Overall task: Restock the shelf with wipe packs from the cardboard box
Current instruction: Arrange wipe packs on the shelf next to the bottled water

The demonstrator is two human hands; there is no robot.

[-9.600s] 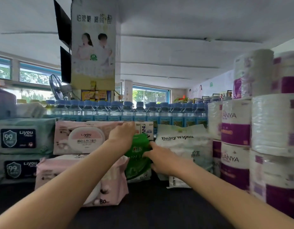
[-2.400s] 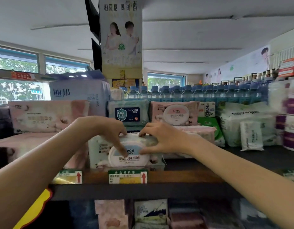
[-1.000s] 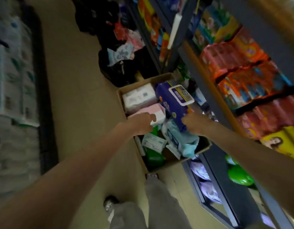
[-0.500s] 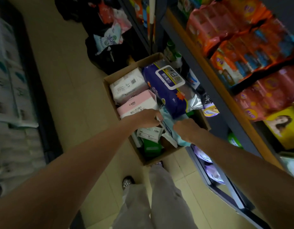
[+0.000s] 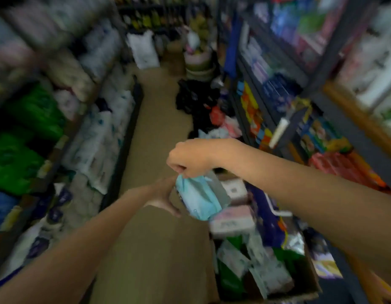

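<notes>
Wipe pack [image 5: 199, 199], pale blue, soft-sided: 1 unit, lifted clear above the cardboard box [image 5: 300, 292] and hanging over its far end.

Holding: right hand [image 5: 190, 159] has its fingers curled down, pinching the pack's top edge. Left hand [image 5: 166, 198] lies against the pack's left side with fingers fairly straight, seemingly steadying rather than gripping; motion blur makes this uncertain.

Box contents: several more packs, among them a pink pack [image 5: 232, 218], a white pack [image 5: 234, 189], a dark blue pack [image 5: 269, 220] and green ones [image 5: 229, 279], loosely piled.

Surroundings: aisle floor [image 5: 155, 119], stocked shelving [image 5: 335, 119] at right, bagged goods at left.

Risks, as judged:
- Pinch on 1 thin edge only; a quick swing upward could let the slack pack slip and drop to the floor or back into the box.
- Pack dangles and may snag on a shelf lip on its way up.
- Box stands in the walkway near the person's feet; a trip hazard.

Writing: none legible. Labels on the packs and shelf goods are smeared by blur; no brand can be read.
</notes>
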